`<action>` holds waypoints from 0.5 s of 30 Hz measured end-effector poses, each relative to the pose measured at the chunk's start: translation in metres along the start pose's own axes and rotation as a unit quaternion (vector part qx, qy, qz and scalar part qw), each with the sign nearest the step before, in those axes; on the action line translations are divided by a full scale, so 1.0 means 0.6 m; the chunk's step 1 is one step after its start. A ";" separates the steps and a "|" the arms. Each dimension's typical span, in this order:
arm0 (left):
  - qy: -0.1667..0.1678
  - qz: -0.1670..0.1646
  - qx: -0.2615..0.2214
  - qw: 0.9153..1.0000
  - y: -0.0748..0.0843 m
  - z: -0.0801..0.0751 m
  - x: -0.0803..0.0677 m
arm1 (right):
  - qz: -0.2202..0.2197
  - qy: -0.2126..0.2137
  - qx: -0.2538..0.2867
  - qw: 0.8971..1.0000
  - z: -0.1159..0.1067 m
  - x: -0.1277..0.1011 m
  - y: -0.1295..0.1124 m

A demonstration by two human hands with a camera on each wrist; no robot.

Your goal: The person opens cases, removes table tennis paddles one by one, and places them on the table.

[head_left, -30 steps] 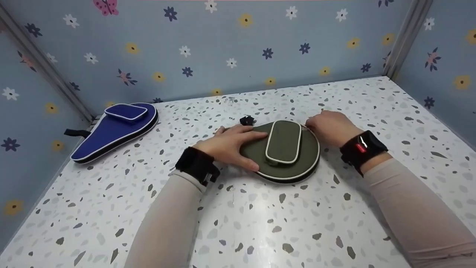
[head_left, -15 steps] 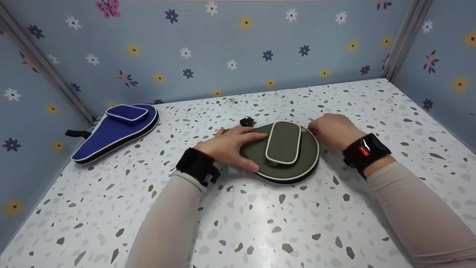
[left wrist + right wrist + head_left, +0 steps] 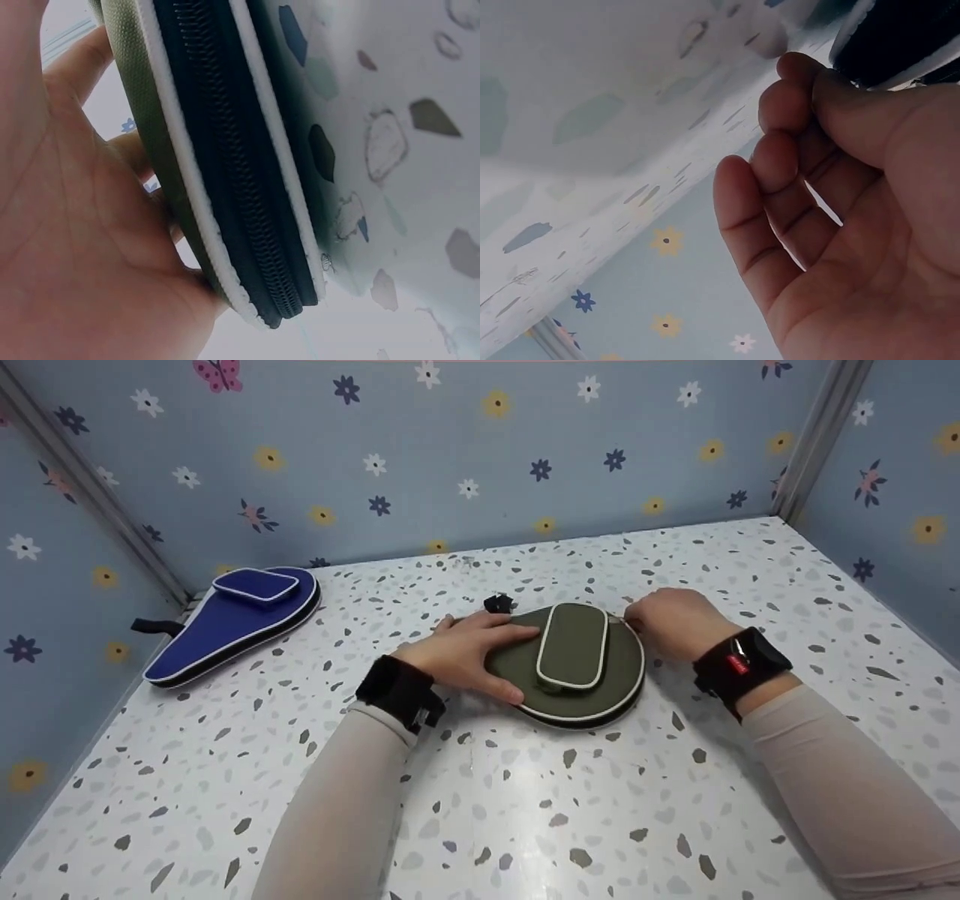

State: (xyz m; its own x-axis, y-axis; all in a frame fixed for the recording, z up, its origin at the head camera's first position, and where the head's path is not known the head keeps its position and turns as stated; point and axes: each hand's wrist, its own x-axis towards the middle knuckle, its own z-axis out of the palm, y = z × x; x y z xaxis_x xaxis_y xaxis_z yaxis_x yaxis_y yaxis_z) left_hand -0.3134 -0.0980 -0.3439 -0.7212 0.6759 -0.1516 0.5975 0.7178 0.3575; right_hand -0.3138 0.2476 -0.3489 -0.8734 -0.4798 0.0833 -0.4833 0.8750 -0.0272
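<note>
A speckled white table (image 3: 480, 825) fills most of the head view, walled at the top and sides by blue flowered panels (image 3: 420, 457). Two sleeved arms come in from the lower edge toward the middle of the frame. At the left, near the corner, a blue case (image 3: 232, 622) lies flat with a black strap at its narrow end. In the middle lies a green case (image 3: 577, 675), round, edged in white piping, with a raised oblong pocket (image 3: 572, 647) on top. The left hand (image 3: 465, 656) rests flat on the case's left part, fingers fairly straight, the palm pressing down; the left wrist view shows the palm against the green fabric and the closed black zip (image 3: 240, 172) between the two white pipings, at the left of that frame. The right hand (image 3: 675, 622) sits at the case's upper right edge, fingers curled; in the right wrist view its thumb and forefinger meet at the case's dark rim in the upper right, but what they pinch is hidden, likely the zip pull. A small black loop (image 3: 498, 603) shows just above the left hand's fingertips.
</note>
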 end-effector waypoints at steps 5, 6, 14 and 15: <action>-0.001 -0.001 -0.002 1.000 0.003 -0.001 0.001 | -0.005 -0.004 0.006 1.000 -0.006 -0.006 0.000; -0.001 -0.001 -0.002 1.000 0.004 -0.001 0.001 | -0.006 -0.006 0.007 1.000 -0.008 -0.007 0.000; 0.001 -0.010 -0.001 1.000 0.005 0.000 0.002 | -0.002 -0.023 0.015 1.000 -0.016 -0.015 -0.001; 0.001 -0.011 0.000 1.000 0.005 0.001 0.002 | -0.003 -0.024 0.015 1.000 -0.016 -0.015 -0.001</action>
State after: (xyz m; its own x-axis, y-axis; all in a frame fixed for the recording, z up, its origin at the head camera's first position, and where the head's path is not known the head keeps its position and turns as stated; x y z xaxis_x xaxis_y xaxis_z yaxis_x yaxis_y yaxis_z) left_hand -0.3123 -0.0951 -0.3436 -0.7346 0.6597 -0.1583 0.5812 0.7323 0.3549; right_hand -0.3048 0.2521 -0.3399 -0.8716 -0.4888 0.0359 -0.4901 0.8698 -0.0568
